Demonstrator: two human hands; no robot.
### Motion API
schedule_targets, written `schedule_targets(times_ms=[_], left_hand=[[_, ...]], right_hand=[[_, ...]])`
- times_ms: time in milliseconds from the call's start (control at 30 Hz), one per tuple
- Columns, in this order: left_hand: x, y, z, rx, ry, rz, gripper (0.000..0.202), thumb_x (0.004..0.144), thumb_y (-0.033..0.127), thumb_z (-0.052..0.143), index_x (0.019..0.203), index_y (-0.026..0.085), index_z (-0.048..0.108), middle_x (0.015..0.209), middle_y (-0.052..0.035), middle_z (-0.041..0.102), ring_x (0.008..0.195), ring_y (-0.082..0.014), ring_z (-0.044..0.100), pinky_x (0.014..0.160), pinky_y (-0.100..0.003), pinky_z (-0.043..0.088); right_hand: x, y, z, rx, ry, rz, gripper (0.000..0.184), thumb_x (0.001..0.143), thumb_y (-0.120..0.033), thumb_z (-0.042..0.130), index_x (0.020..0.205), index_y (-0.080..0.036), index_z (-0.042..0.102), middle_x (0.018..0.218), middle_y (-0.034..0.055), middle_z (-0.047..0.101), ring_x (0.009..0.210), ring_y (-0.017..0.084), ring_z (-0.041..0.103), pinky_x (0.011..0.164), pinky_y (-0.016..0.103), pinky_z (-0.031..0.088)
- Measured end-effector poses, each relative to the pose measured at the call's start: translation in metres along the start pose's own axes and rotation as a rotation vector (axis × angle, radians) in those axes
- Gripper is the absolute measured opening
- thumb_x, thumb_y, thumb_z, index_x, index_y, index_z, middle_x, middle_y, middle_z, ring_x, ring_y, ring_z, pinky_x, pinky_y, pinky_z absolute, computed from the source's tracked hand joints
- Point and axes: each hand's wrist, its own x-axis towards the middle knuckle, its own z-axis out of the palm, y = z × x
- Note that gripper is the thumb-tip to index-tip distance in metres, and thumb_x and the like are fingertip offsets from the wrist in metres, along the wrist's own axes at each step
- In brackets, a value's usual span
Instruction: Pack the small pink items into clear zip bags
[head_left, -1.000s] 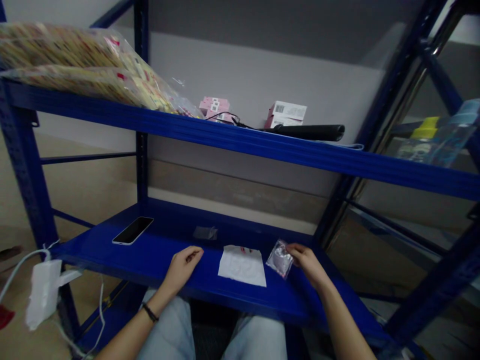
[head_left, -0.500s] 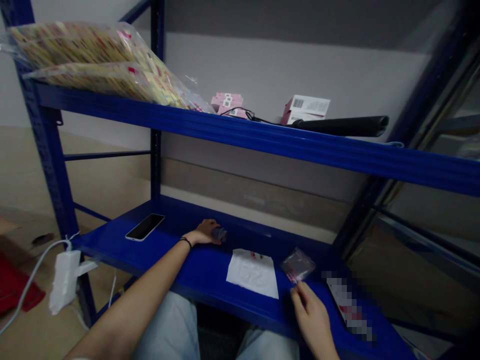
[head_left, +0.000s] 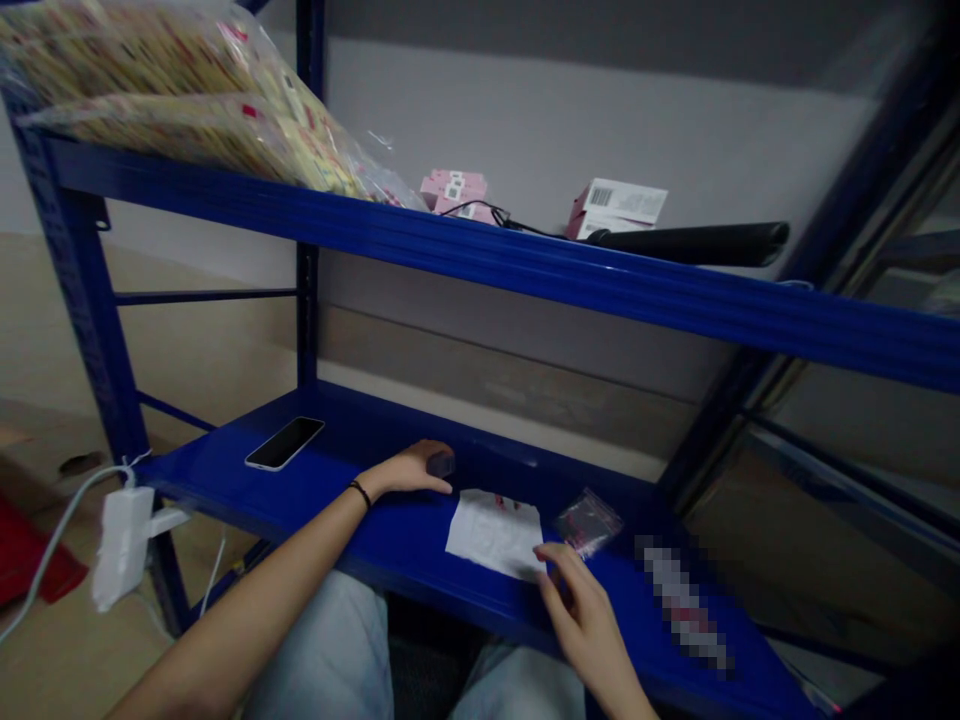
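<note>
My left hand [head_left: 412, 468] rests on the blue lower shelf, thumb spread away from the fingers. Inside its curve sits a small dark, see-through object [head_left: 441, 463], partly hidden by the fingers; its kind I cannot make out. A creased white paper sheet [head_left: 495, 532] with small reddish print lies flat between my hands. My right hand [head_left: 574, 598] is at the sheet's right edge, its forefinger and thumb apart and nothing visible between them. Just beyond it lies a clear plastic zip bag [head_left: 590, 522] with pink marks.
A phone [head_left: 285, 443] lies on the lower shelf [head_left: 337, 420] at left. At right is a blurred-out flat item [head_left: 682, 605]. Overhead, the upper shelf beam [head_left: 480, 245] carries bagged packets [head_left: 165, 70], pink boxes [head_left: 454, 190] and a black tube [head_left: 697, 243]. A white power strip [head_left: 124, 548] hangs at left.
My right hand has let go of the clear bag, which lies on the shelf, and has moved left to the paper. My left thumb has spread from the small dark object.
</note>
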Motion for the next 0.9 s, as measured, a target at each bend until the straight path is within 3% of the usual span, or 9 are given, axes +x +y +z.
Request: schedule_targets(times_ms=[100,200,267,467,700,800,900], left_hand=[[-0.029,0.048,-0.004,-0.072,-0.07,0.252,0.067,0.07,0.05,0.081,0.127,0.023,0.06,0.123,-0.0067,0.064,0.113,-0.028,0.058,0.098,-0.036,0.042],[-0.059,0.088,-0.008,-0.078,-0.133,0.361,0.066,0.071,0.052,0.08,0.128,0.026,0.059,0.115,-0.0049,0.065,0.106,-0.0263,0.061,0.093,-0.034,0.044],[-0.076,0.101,-0.009,-0.078,-0.15,0.385,0.063,0.072,0.052,0.079,0.126,0.026,0.06,0.111,-0.0044,0.066,0.103,-0.0254,0.061,0.091,-0.033,0.045],[-0.103,0.093,0.007,-0.102,-0.161,0.327,0.059,0.071,0.051,0.08,0.121,0.025,0.062,0.111,-0.0046,0.066,0.104,-0.0263,0.061,0.092,-0.034,0.045],[-0.109,0.085,0.024,-0.188,-0.164,0.312,0.056,0.072,0.047,0.08,0.121,0.027,0.063,0.105,-0.0026,0.065,0.095,-0.0228,0.061,0.087,-0.031,0.046],[-0.105,0.076,0.026,-0.208,-0.136,0.251,0.054,0.071,0.048,0.08,0.119,0.026,0.064,0.104,-0.0022,0.065,0.095,-0.0225,0.06,0.086,-0.03,0.046],[-0.093,0.064,0.031,-0.249,-0.07,0.151,0.056,0.073,0.046,0.079,0.122,0.026,0.063,0.11,-0.0039,0.064,0.099,-0.0236,0.059,0.087,-0.032,0.046]], right_hand=[[0.025,-0.039,-0.002,0.082,-0.127,-0.112,0.032,0.098,-0.029,0.044,0.126,-0.024,0.06,0.129,0.0109,0.061,0.104,0.021,0.063,0.093,0.032,0.049],[0.039,-0.074,0.004,0.111,-0.23,-0.202,0.035,0.096,-0.024,0.046,0.127,-0.025,0.061,0.127,0.0097,0.063,0.113,0.023,0.06,0.097,0.033,0.048],[0.038,-0.091,0.01,0.099,-0.302,-0.255,0.036,0.094,-0.02,0.048,0.126,-0.028,0.062,0.124,0.0065,0.066,0.115,0.022,0.06,0.099,0.032,0.047],[0.019,-0.102,0.018,-0.03,-0.427,-0.306,0.037,0.089,-0.015,0.053,0.119,-0.034,0.065,0.135,0.0019,0.058,0.118,0.022,0.058,0.094,0.029,0.048],[0.01,-0.095,0.017,0.031,-0.505,-0.243,0.027,0.087,-0.019,0.057,0.106,-0.033,0.07,0.139,-0.0011,0.055,0.123,0.022,0.055,0.094,0.026,0.046],[0.02,-0.075,0.021,0.179,-0.419,-0.213,0.024,0.089,-0.024,0.057,0.109,-0.028,0.069,0.126,0.0031,0.063,0.112,0.02,0.06,0.092,0.027,0.046],[0.045,-0.033,0.027,0.17,-0.164,-0.041,0.025,0.096,-0.03,0.047,0.104,-0.022,0.069,0.103,0.0063,0.071,0.089,0.019,0.065,0.078,0.027,0.048]])
